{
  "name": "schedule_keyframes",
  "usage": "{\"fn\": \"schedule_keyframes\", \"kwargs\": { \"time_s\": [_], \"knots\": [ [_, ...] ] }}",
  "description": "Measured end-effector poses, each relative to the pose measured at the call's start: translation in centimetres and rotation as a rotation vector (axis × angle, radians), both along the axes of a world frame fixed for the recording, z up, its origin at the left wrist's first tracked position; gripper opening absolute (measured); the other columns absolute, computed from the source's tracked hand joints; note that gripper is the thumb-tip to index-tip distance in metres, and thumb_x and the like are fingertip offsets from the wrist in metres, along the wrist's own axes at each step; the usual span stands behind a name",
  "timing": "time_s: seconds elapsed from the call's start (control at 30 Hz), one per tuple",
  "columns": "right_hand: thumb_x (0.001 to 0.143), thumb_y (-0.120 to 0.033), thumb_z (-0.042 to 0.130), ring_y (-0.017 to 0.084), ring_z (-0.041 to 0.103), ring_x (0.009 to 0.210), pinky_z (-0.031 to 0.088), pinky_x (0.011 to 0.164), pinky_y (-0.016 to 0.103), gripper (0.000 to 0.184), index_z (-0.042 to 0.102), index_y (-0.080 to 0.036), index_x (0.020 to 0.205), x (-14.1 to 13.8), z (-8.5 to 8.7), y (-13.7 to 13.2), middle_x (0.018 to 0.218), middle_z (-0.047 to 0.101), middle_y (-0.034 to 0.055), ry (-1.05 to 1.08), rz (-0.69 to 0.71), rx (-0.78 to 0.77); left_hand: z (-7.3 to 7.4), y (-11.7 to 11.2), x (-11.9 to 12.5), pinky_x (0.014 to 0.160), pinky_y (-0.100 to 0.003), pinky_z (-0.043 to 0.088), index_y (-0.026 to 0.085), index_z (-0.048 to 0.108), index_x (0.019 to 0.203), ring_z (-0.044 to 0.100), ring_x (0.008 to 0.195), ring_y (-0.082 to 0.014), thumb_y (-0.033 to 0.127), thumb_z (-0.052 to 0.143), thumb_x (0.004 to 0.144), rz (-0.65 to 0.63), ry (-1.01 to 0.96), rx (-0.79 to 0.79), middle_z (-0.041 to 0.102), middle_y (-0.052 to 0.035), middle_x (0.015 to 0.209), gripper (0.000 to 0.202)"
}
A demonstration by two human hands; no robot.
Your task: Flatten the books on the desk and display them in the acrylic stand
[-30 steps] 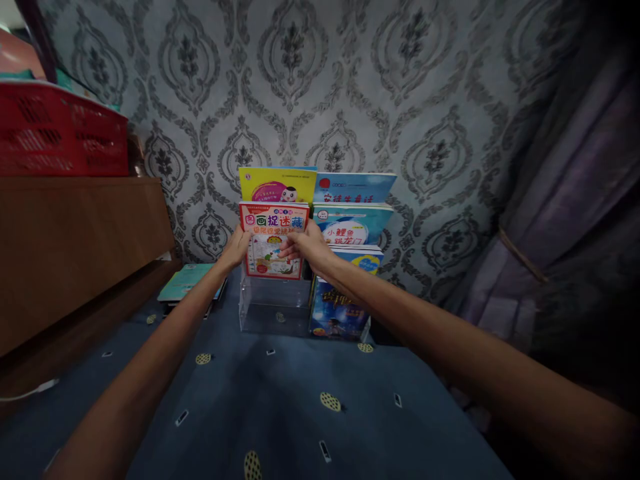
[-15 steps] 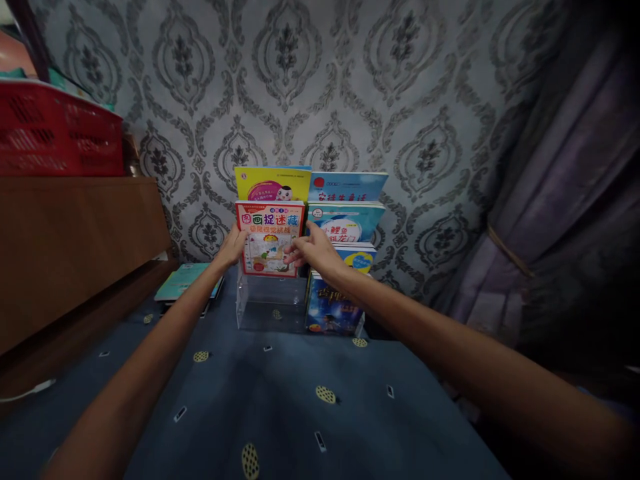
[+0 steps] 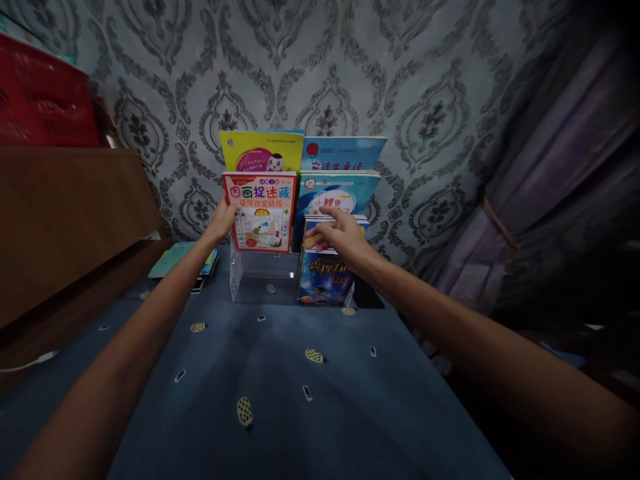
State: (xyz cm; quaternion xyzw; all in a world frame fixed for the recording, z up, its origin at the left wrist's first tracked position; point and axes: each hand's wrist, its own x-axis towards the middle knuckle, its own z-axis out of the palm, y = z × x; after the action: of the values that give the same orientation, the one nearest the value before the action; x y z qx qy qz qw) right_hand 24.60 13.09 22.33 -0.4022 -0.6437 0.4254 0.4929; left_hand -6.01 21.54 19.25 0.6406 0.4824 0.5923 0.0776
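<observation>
A clear tiered book stand stands on the blue patterned cloth against the wallpapered wall. A red-bordered picture book sits in its left middle tier, below a yellow book. My left hand grips that red book's left edge. My right hand hovers open, fingers spread, in front of the right column, over a light-blue book and a dark blue book. Another blue book stands at the top right.
A small stack of books with a teal cover lies left of the stand. A wooden board and a red basket are at the left. A purple tied curtain hangs at the right. The blue cloth spreads in front.
My right hand has let go of the red-bordered book and moved right, opening in front of the right column. The left hand stays on the book. The view has tilted downward.
</observation>
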Motion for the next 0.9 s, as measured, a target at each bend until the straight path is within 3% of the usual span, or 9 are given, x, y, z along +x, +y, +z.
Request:
{"fn": "schedule_keyframes", "kwargs": {
  "time_s": [0.2, 0.47, 0.9],
  "knots": [
    [0.088, -0.008, 0.050, 0.015, 0.071, 0.058, 0.055, 0.053, 0.023, 0.055, 0.046, -0.013, 0.143, 0.5, -0.8, -0.8, 0.074, 0.071, 0.0009, 0.020, 0.035, -0.018, 0.0, 0.0, -0.2, 0.119, -0.045, 0.034, 0.014, 0.053, 0.132, 0.049, 0.139, -0.0306, 0.027, 0.049, 0.088, -0.014, 0.002, -0.003, 0.061, -0.0137, 0.138, 0.046],
    [0.083, -0.011, 0.059, 0.015, 0.072, 0.056, 0.054, 0.048, 0.022, 0.055, 0.050, -0.014, 0.137, 0.5, -2.7, -0.8, 0.074, 0.074, 0.0014, 0.017, 0.062, -0.090, 0.0, 0.2, -0.2, 0.118, -0.046, 0.035, 0.013, 0.054, 0.128, 0.052, 0.135, -0.0311, 0.027, 0.051, 0.087, 0.023, -0.015, -0.029, 0.061, -0.0149, 0.137, 0.044],
    [0.085, -0.011, 0.054, 0.013, 0.071, 0.055, 0.054, 0.048, 0.021, 0.045, 0.055, -0.016, 0.130, 0.1, -5.8, -0.7, 0.075, 0.073, 0.0009, -0.044, 0.169, -0.092, -0.5, 0.4, -0.7, 0.118, -0.047, 0.037, 0.018, 0.053, 0.127, 0.051, 0.136, -0.0299, 0.025, 0.057, 0.084, 0.017, -0.071, -0.040, 0.061, -0.0099, 0.134, 0.043]
  ]
}}
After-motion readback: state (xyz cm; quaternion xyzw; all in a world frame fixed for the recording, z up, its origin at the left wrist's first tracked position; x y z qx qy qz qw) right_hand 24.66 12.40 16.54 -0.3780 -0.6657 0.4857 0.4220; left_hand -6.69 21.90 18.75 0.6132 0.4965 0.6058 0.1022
